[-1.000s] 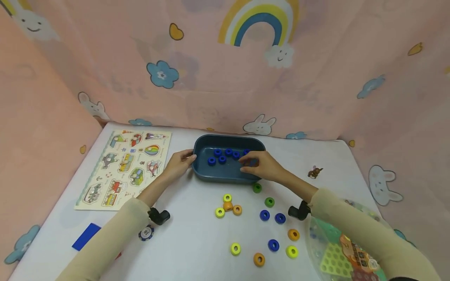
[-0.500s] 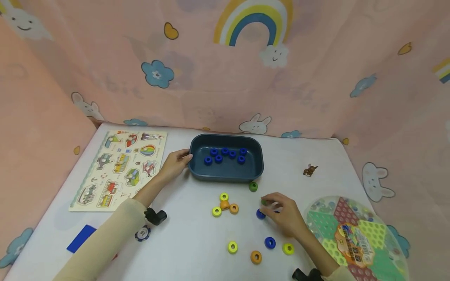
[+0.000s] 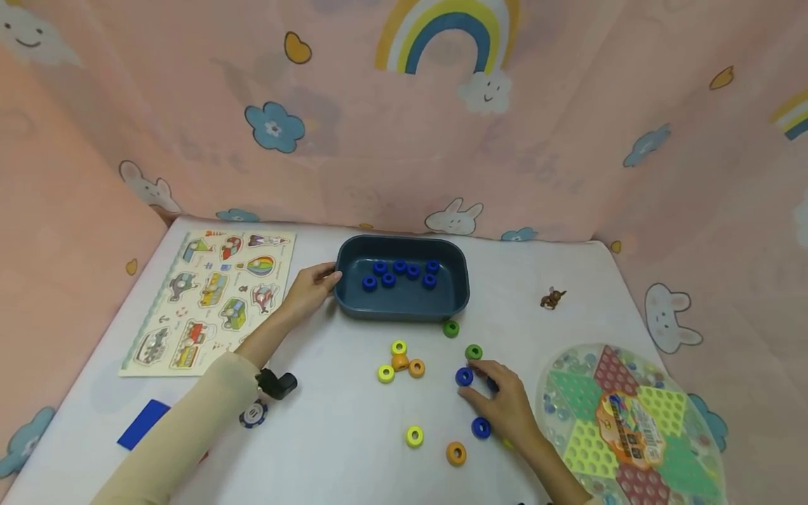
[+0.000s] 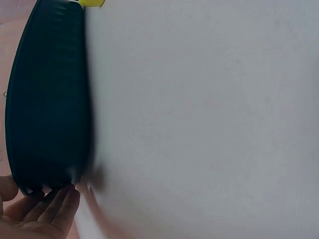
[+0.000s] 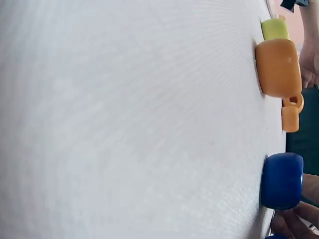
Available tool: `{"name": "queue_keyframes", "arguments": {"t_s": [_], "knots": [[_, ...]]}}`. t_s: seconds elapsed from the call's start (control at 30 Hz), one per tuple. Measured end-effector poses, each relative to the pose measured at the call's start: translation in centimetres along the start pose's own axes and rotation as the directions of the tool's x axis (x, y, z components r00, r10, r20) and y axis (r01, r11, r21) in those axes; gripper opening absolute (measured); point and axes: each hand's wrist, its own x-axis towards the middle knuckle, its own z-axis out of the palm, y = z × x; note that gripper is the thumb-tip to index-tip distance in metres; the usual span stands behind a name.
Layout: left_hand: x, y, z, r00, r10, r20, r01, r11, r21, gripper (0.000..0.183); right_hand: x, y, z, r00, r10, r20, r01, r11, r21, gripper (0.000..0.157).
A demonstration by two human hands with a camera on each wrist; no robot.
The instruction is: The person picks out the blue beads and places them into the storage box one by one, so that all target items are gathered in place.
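Note:
My left hand (image 3: 311,287) holds the left end of a dark blue tray (image 3: 404,313), thumb at the rim and fingers against the outer wall. The left wrist view shows those fingers (image 4: 59,209) along the tray's end. Several blue ring beads (image 3: 388,280) lie inside the tray. Over the table, my right hand (image 3: 505,403) has thumb and forefinger spread around a blue bead (image 3: 463,376), which lies on the cloth. A second blue bead (image 3: 492,384) is partly hidden by the fingers. Another blue bead (image 3: 481,428) lies nearer me, beside the hand.
Green beads (image 3: 473,352), yellow beads (image 3: 414,436) and orange beads (image 3: 456,453) are scattered before the tray. A picture puzzle board (image 3: 208,301) lies left, with a poker chip (image 3: 254,414) and blue card (image 3: 144,424). Right are a round game board (image 3: 631,428) and small brown figurine (image 3: 553,298).
My right hand has left the tray, where one more blue bead now shows, and has come toward me to the beads on the table. The left hand stays at the tray.

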Motion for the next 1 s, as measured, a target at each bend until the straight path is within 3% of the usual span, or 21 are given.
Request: {"name": "queue_keyframes", "arguments": {"t_s": [0.2, 0.37, 0.53, 0.6, 0.83, 1.0], "knots": [[0.1, -0.1, 0.1, 1.0, 0.009, 0.001, -0.009, 1.0, -0.018, 0.044, 0.4, -0.5, -0.2, 1.0, 0.016, 0.01, -0.016, 1.0, -0.007, 0.039], [0.3, -0.4, 0.1, 1.0, 0.018, 0.005, -0.018, 1.0, -0.021, 0.044, 2.0, -1.4, -1.5, 0.999, -0.026, 0.02, 0.024, 0.997, 0.08, 0.037], [0.2, -0.3, -0.1, 1.0, 0.006, -0.01, -0.006, 1.0, -0.011, 0.044, 6.5, -3.3, -2.3, 0.985, -0.17, 0.029, 0.159, 0.962, 0.222, 0.033], [0.2, -0.3, -0.1, 1.0, 0.003, -0.012, -0.003, 1.0, -0.01, 0.044, 8.8, -4.2, -2.3, 0.976, -0.215, 0.042, 0.2, 0.952, 0.231, 0.033], [0.4, -0.3, 0.0, 1.0, 0.0, -0.015, 0.0, 1.0, -0.012, 0.043, 16.3, -5.7, -0.3, 0.955, -0.259, 0.145, 0.246, 0.964, 0.1, 0.034], [0.3, -0.3, 0.0, 1.0, -0.018, -0.013, 0.017, 1.0, -0.025, 0.044, 19.2, -5.8, 2.0, 0.922, -0.291, 0.254, 0.289, 0.956, 0.047, 0.033]]}}
